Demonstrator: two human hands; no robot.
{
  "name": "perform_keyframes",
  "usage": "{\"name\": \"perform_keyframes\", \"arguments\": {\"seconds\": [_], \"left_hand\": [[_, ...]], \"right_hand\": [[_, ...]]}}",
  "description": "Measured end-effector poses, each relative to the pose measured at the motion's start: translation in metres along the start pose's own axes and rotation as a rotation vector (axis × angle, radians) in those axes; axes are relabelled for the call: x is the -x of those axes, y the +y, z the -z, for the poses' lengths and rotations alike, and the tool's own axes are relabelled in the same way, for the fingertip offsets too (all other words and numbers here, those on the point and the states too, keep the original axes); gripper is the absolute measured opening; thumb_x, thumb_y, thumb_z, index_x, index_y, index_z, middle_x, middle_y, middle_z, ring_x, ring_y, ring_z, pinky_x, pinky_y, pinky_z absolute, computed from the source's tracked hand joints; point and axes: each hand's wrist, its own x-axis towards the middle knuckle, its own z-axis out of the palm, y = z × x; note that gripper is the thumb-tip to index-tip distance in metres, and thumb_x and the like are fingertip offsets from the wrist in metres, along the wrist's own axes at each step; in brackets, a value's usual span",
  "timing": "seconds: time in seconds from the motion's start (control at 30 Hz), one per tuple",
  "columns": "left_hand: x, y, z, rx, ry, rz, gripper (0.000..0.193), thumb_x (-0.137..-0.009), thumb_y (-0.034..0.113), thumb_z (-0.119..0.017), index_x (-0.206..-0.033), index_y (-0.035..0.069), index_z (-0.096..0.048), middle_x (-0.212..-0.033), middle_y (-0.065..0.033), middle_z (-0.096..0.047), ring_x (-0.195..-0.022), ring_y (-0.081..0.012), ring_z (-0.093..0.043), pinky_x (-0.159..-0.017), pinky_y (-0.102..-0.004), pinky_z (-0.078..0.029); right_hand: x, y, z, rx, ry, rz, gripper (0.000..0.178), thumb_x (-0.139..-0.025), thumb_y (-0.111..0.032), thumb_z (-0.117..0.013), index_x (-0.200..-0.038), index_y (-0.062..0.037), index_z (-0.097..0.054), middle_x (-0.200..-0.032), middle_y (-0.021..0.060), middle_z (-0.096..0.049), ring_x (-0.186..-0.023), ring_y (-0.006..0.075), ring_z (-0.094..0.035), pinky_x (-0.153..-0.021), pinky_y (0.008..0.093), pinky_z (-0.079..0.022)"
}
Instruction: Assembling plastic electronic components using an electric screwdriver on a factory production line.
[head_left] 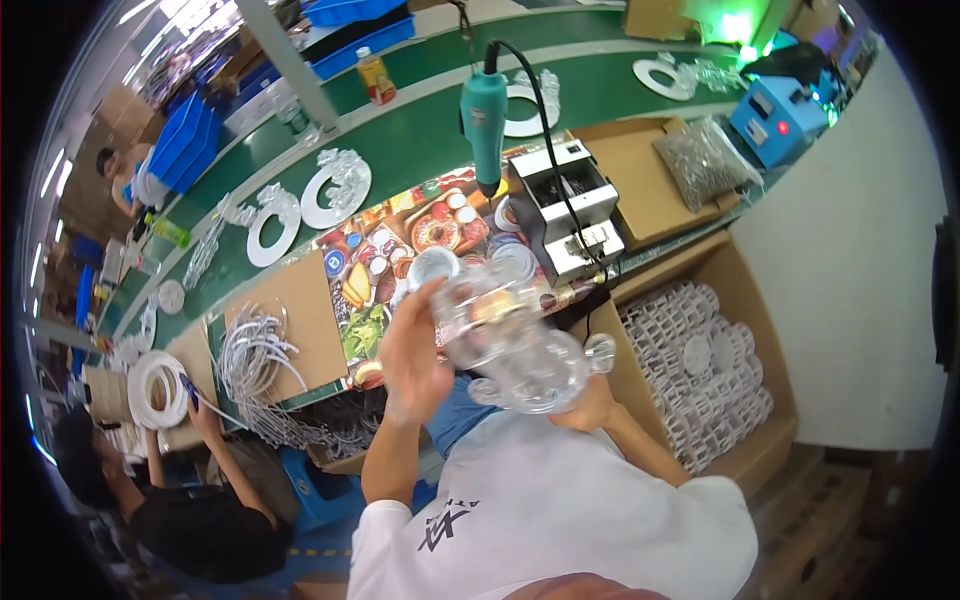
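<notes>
In front of my chest is a clear plastic shell point(525, 350) with rounded lobes, slightly blurred and tilted. My left hand point(413, 355) is closed on its left side, with the thumb and fingers partly behind the plastic. Around its lower right end is my right hand point(588, 402), its fingers mostly hidden by the shell. Just beyond, on a mat printed with food pictures point(375, 270), sits a round whitish cup-like part point(432, 268). A teal electric screwdriver point(486, 125) hangs over the mat, beside a black-and-white screw feeder point(565, 205).
White rings point(272, 240) with clear plastic parts lie along the green bench. A bag of small parts point(705, 165) and a blue machine point(775, 120) are right. A carton of white frames point(700, 370) stands close by. Cables point(255, 360) and a co-worker point(190, 500) are left.
</notes>
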Motion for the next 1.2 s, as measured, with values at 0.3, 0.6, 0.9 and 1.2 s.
{"name": "perform_keyframes", "arguments": {"seconds": [0.3,0.6,0.9,1.2], "left_hand": [[0.014,0.03,0.015,0.546,-0.49,0.049,0.064,-0.061,0.018,-0.076,-0.115,-0.001,-0.047,-0.091,-0.0194,-0.062,-0.092,-0.0376,-0.06,-0.082,-0.0482,-0.048],[0.009,0.02,0.019,0.615,-0.418,0.043,0.032,-0.064,0.003,-0.071,-0.09,0.005,-0.053,-0.076,-0.0123,-0.059,-0.078,-0.0301,-0.06,-0.081,-0.0453,-0.046],[-0.021,0.012,0.024,0.762,-0.857,-0.086,0.029,-0.068,0.013,-0.069,-0.088,0.006,-0.05,-0.07,-0.0066,-0.056,-0.06,-0.0235,-0.057,-0.065,-0.039,-0.048],[0.003,0.029,0.025,0.63,-0.47,0.099,0.026,-0.069,0.012,-0.063,-0.086,0.006,-0.044,-0.069,-0.0066,-0.052,-0.061,-0.0212,-0.053,-0.066,-0.0387,-0.045]], "right_hand": [[-0.011,-0.003,-0.038,-0.051,0.011,0.134,0.062,-0.059,-0.013,-0.081,-0.115,0.0006,-0.057,-0.095,0.0132,-0.068,-0.084,0.0249,-0.068,-0.073,0.0318,-0.054],[-0.021,-0.01,-0.029,-0.137,-0.196,0.003,0.053,-0.062,-0.018,-0.073,-0.112,-0.0076,-0.06,-0.097,0.0132,-0.066,-0.086,0.0279,-0.066,-0.077,0.0342,-0.052],[-0.018,-0.008,-0.039,-0.31,-0.529,-0.08,0.047,-0.056,-0.015,-0.072,-0.1,-0.0028,-0.06,-0.083,0.0133,-0.066,-0.072,0.0252,-0.064,-0.069,0.0323,-0.05],[-0.02,-0.016,-0.041,-0.378,-0.415,-0.1,0.048,-0.055,-0.014,-0.073,-0.1,-0.0042,-0.061,-0.081,0.0103,-0.066,-0.07,0.0225,-0.063,-0.064,0.0347,-0.05]]}}
